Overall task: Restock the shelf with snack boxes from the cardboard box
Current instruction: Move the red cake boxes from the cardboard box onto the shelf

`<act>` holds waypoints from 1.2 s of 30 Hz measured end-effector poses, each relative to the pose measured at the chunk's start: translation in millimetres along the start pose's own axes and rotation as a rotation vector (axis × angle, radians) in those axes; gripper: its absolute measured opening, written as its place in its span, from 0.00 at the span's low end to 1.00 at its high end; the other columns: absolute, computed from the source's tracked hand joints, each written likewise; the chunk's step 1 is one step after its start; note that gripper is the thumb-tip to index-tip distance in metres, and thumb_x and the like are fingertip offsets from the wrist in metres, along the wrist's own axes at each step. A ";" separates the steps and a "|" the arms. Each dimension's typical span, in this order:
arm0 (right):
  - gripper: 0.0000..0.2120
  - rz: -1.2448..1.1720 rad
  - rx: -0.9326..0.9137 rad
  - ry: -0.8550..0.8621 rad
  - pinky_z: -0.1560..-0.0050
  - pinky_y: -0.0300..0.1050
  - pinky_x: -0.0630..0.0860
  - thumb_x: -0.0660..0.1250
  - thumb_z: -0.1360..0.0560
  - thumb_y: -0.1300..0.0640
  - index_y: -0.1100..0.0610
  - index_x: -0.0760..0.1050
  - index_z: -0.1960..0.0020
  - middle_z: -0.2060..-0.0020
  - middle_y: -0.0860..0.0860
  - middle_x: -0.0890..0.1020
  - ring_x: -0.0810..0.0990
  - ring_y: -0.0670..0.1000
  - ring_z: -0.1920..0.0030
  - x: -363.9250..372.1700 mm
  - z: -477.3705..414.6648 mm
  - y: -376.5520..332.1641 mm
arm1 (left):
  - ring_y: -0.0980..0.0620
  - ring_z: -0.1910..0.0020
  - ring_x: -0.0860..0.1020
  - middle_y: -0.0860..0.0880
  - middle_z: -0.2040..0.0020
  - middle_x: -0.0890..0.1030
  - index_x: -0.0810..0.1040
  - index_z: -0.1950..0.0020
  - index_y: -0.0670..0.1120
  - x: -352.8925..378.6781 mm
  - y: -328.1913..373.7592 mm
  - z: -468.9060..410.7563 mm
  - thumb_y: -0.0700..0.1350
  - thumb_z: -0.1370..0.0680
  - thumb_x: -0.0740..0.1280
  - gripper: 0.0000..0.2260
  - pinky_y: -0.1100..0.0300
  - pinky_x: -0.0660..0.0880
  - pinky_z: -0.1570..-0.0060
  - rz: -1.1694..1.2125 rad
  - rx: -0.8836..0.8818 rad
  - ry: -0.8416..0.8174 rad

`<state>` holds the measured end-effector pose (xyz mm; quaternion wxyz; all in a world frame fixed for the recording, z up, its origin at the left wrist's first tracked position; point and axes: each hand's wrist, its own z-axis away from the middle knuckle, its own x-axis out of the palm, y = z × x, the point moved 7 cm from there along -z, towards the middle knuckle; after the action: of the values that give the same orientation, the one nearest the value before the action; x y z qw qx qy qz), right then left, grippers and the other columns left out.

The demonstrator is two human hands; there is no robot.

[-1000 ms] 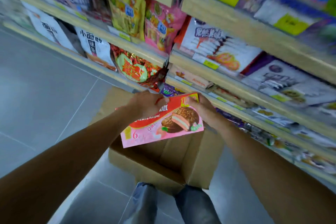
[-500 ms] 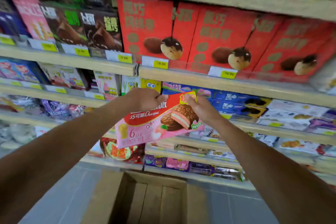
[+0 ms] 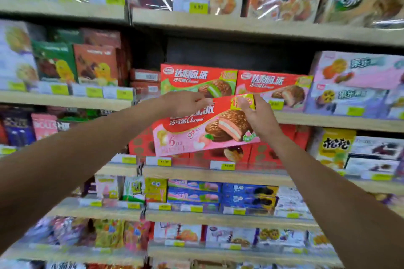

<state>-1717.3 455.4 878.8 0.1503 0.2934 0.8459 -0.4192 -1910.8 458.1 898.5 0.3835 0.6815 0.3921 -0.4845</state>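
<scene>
A red and pink chocolate-pie snack box [image 3: 203, 129] is held up in front of the shelves, tilted with its right end higher. My left hand [image 3: 185, 103] grips its top left edge and my right hand [image 3: 260, 116] grips its top right corner. Just behind it on the shelf [image 3: 328, 121] stand two similar boxes, a green-striped one [image 3: 196, 79] and a pink one [image 3: 275, 89], with a dark gap above them. The cardboard box is out of view.
Shelves fill the whole view, packed with snack boxes and bags. Red boxes [image 3: 273, 153] stand on the shelf below the held box. Pink and purple boxes [image 3: 354, 85] sit to the right, green and brown ones [image 3: 76, 63] to the left.
My view has swung up from the cardboard box on the floor to the upper shelves. Both hands have raised the snack box to the level of the matching boxes.
</scene>
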 end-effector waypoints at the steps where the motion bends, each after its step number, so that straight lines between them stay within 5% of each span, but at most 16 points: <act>1: 0.31 -0.004 -0.002 0.038 0.35 0.50 0.67 0.57 0.24 0.37 0.60 0.68 0.32 0.37 0.56 0.76 0.72 0.57 0.34 -16.3 -5.7 0.1 | 0.46 0.30 0.67 0.48 0.28 0.68 0.66 0.28 0.51 -11.4 4.8 -7.9 0.66 0.22 0.48 0.29 0.51 0.63 0.32 -0.015 0.015 0.037; 4: 0.29 0.053 0.006 0.162 0.34 0.48 0.64 0.58 0.22 0.42 0.62 0.65 0.30 0.34 0.59 0.73 0.70 0.57 0.32 -58.9 -17.4 5.2 | 0.47 0.32 0.70 0.48 0.29 0.70 0.66 0.28 0.50 -34.2 13.8 -27.0 0.69 0.25 0.54 0.32 0.53 0.66 0.33 -0.035 0.033 0.101; 8: 0.29 0.101 -0.039 0.253 0.40 0.52 0.70 0.57 0.25 0.37 0.58 0.69 0.35 0.43 0.59 0.79 0.75 0.58 0.40 -96.7 -32.2 7.5 | 0.52 0.43 0.76 0.50 0.35 0.76 0.69 0.32 0.50 -38.5 38.3 -48.9 0.60 0.25 0.63 0.25 0.61 0.70 0.46 0.067 0.134 -0.001; 11: 0.28 0.067 -0.074 0.298 0.45 0.48 0.69 0.56 0.26 0.39 0.59 0.69 0.36 0.44 0.57 0.79 0.76 0.58 0.42 -126.9 -41.2 11.4 | 0.55 0.47 0.78 0.53 0.41 0.79 0.71 0.34 0.55 -50.0 67.2 -66.4 0.65 0.26 0.63 0.24 0.59 0.73 0.46 0.065 0.196 0.074; 15: 0.27 0.098 0.002 0.328 0.37 0.50 0.66 0.57 0.21 0.43 0.56 0.62 0.28 0.33 0.57 0.72 0.71 0.57 0.34 -168.6 -57.9 33.2 | 0.53 0.47 0.78 0.53 0.45 0.79 0.71 0.37 0.59 -59.8 104.9 -95.6 0.70 0.28 0.58 0.24 0.54 0.74 0.45 -0.002 0.230 0.184; 19: 0.27 0.288 -0.032 0.362 0.35 0.54 0.67 0.62 0.23 0.48 0.55 0.62 0.28 0.35 0.54 0.73 0.70 0.56 0.34 -200.2 -69.2 37.0 | 0.49 0.43 0.76 0.50 0.43 0.78 0.68 0.34 0.57 -62.7 130.9 -122.9 0.69 0.26 0.57 0.25 0.55 0.68 0.52 -0.160 0.245 0.229; 26: 0.35 0.821 -0.269 -0.012 0.34 0.51 0.66 0.67 0.29 0.37 0.55 0.65 0.29 0.35 0.54 0.73 0.70 0.56 0.34 -163.2 -98.3 40.2 | 0.47 0.42 0.76 0.47 0.43 0.77 0.69 0.33 0.53 -58.2 150.5 -151.9 0.66 0.25 0.59 0.26 0.54 0.69 0.52 -0.290 0.225 0.263; 31: 0.35 0.928 -0.282 0.025 0.30 0.57 0.56 0.66 0.29 0.40 0.52 0.60 0.28 0.32 0.52 0.68 0.65 0.54 0.31 -146.9 -116.6 49.5 | 0.46 0.39 0.73 0.46 0.40 0.75 0.65 0.29 0.53 -58.2 137.4 -168.1 0.66 0.26 0.59 0.29 0.51 0.70 0.45 -0.277 0.174 0.336; 36: 0.33 0.910 -0.307 0.091 0.33 0.57 0.60 0.66 0.27 0.42 0.53 0.60 0.28 0.32 0.52 0.67 0.64 0.54 0.31 -144.7 -127.5 53.5 | 0.47 0.41 0.75 0.47 0.40 0.77 0.66 0.30 0.53 -55.2 125.7 -179.9 0.66 0.25 0.58 0.28 0.52 0.71 0.45 -0.259 0.136 0.368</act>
<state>-1571.8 528.9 994.9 0.3228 0.6263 0.6895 -0.1677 -1744.6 561.5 1012.0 0.1932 0.7265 0.5062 -0.4226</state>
